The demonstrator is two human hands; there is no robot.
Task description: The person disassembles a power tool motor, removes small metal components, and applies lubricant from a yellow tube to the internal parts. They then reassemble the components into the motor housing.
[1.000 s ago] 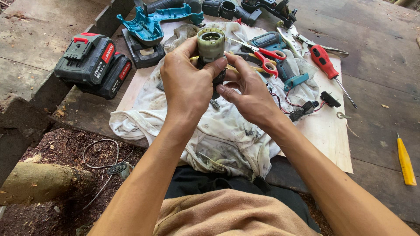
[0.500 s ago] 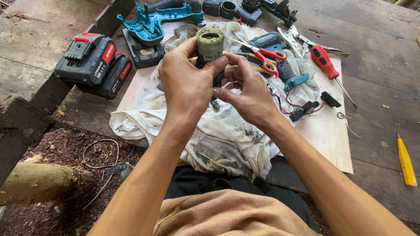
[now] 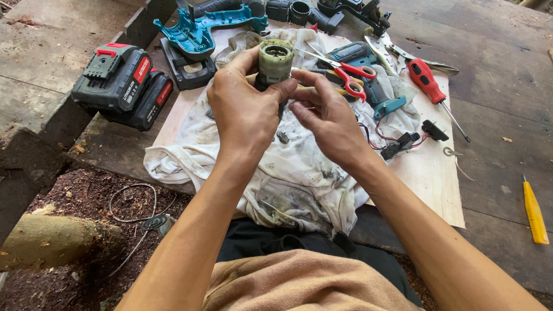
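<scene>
Left hand (image 3: 245, 112) gripping a greyish-green cylindrical motor housing (image 3: 274, 60), right hand (image 3: 328, 118) fingers pinched beside it, black battery packs with red labels (image 3: 124, 86) left of the housing, red-handled scissors (image 3: 351, 72) right of it

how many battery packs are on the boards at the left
2, side by side at the left edge: the nearer black and red battery pack and a second battery pack touching it, partly hidden behind. More could lie under the stained cloth.

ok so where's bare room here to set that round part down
Bare pale board right of the stained white cloth, below the small black connectors. Bare planks between red-handled screwdriver and yellow tool. The top is crowded.
</scene>
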